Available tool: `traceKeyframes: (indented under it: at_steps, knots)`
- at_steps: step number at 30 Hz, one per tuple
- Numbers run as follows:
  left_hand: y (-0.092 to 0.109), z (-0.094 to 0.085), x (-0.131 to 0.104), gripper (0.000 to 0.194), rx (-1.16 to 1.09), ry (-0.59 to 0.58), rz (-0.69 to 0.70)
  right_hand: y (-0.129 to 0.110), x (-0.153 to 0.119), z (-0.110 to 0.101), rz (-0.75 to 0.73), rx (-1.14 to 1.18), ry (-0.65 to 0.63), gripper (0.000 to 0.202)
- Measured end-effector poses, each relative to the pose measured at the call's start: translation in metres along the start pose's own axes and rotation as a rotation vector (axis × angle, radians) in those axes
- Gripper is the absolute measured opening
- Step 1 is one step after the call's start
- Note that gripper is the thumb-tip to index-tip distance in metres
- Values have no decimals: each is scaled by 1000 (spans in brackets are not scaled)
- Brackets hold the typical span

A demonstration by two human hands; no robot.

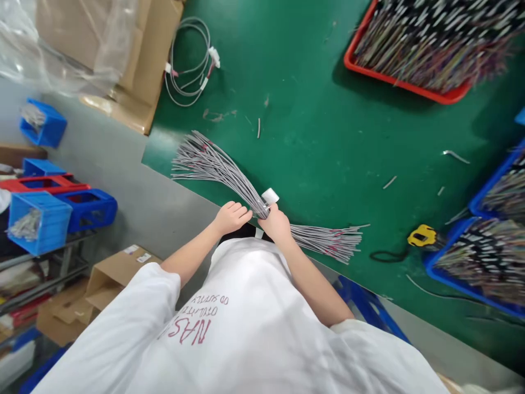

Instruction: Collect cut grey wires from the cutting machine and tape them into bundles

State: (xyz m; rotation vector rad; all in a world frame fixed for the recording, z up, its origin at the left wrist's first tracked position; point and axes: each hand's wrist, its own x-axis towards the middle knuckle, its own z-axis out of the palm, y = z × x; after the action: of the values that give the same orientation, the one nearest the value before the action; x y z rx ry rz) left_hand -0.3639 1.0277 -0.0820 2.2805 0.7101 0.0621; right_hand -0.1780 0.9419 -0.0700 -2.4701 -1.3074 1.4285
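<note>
A bundle of grey cables (223,167) lies across the near edge of the green table, its ends fanned out on both sides. Some cable ends carry reddish marks. My right hand (277,224) is closed around the bundle at its narrow middle. Just beyond my right fingers a small white roll-like piece (270,196) rests against the bundle. To the left of the grip, my left hand (233,218) is closed at the table edge, its fingertips close to the cables. Whatever its fingers pinch is too small to make out.
A coiled grey cable (188,63) with white connectors lies beside a cardboard box (151,65). At the upper right stands a red tray (410,86) full of wires. Blue trays (435,273) of wires and a yellow tape measure (422,235) are at the right. Cable scraps (258,128) dot the table.
</note>
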Motion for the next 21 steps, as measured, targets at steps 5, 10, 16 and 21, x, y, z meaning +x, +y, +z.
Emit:
traceKeyframes:
  at_steps: [5, 10, 16, 21]
  knots:
    - [0, 26, -7, 17, -275, 156, -196, 1, 0, 3, 6, -14, 0, 46]
    - [26, 56, -5, 22, -648, 344, -452, -1, 1, -4, -20, -15, -72, 31]
    - [50, 77, 3, 24, -1076, 446, -634, -2, 1, -14, -35, 111, -137, 29]
    - [42, 77, 10, 38, -1267, 459, -644, 2, 4, -22, -156, 282, -224, 34]
